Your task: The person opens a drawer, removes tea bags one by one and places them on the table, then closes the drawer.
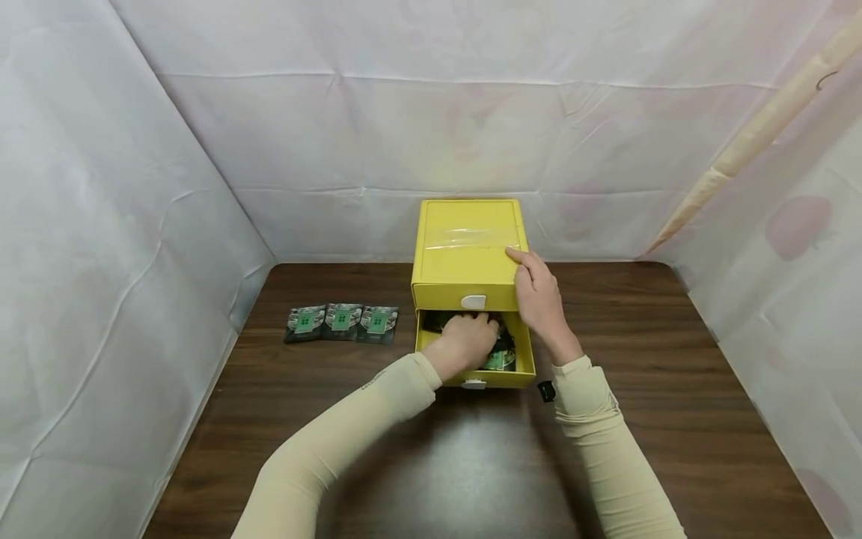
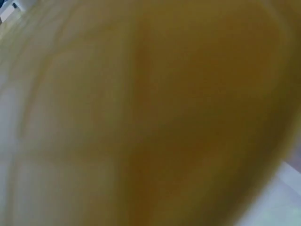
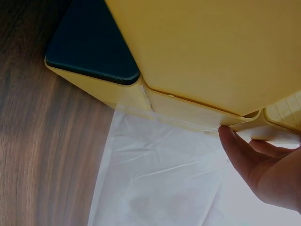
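The left hand [image 1: 469, 340] lies among packets [image 1: 500, 361] in the drawer [image 1: 515, 379], its grip I cannot tell; the right hand [image 1: 541, 299] rests, fingers extended, on the yellow cabinet [image 1: 465, 262].

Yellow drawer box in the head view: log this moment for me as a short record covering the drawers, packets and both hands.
box: yellow box, two drawers, on a dark wooden table
upper drawer: closed
lower drawer: pulled out, dark-and-green packets inside, count unclear
on table: three similar packets in a row, left of the box
left hand: inside the lower drawer; whether it grips a packet is hidden
right hand: touching the box's right edge
left wrist view: mostly yellow blur
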Motion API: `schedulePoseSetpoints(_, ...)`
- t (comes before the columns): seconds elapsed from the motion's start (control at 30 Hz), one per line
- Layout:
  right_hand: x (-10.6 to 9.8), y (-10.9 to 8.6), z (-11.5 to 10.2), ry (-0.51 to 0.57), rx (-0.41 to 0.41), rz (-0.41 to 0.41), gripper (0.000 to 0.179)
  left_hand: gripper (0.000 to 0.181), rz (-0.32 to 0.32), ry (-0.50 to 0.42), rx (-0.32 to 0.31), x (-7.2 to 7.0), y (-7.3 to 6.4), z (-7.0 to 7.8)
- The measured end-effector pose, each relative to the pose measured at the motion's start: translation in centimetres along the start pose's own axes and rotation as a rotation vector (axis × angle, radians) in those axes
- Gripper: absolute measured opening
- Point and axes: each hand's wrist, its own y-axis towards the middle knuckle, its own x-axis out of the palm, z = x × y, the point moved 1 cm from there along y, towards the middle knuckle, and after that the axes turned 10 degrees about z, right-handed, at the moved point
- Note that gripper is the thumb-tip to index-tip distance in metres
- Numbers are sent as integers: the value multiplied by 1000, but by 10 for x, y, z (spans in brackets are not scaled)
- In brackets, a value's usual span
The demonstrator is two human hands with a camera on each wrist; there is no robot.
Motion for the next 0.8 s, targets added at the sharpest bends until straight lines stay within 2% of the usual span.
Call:
schedulePoseSetpoints(0.1, 2, 0, 0, 6, -3, 1, 46, 50, 11, -25, -3, 0, -2, -1)
schedulePoseSetpoints(0.17, 3, -1, -1, 9, -3, 3, 46, 45, 45, -16, 3, 0, -3, -2)
schedulePoseSetpoints(0.3, 4, -1, -1, 11, 1, 5, 46, 23, 115, 76, 56, -2, -6, -3)
schedulePoseSetpoints(0.37, 4, -1, -1, 14, 8, 1, 45, 18, 130, 105, 82, -4, -9, -3)
schedulePoseSetpoints(0.6, 1, -1, -2, 23, 15, 7, 46, 16, 181, 79, 138, -15, -23, 2)
schedulePoseSetpoints(0.8, -1, -1, 0, 10, 14, 0, 47, 14, 257, 36, 121, -25, -36, 3)
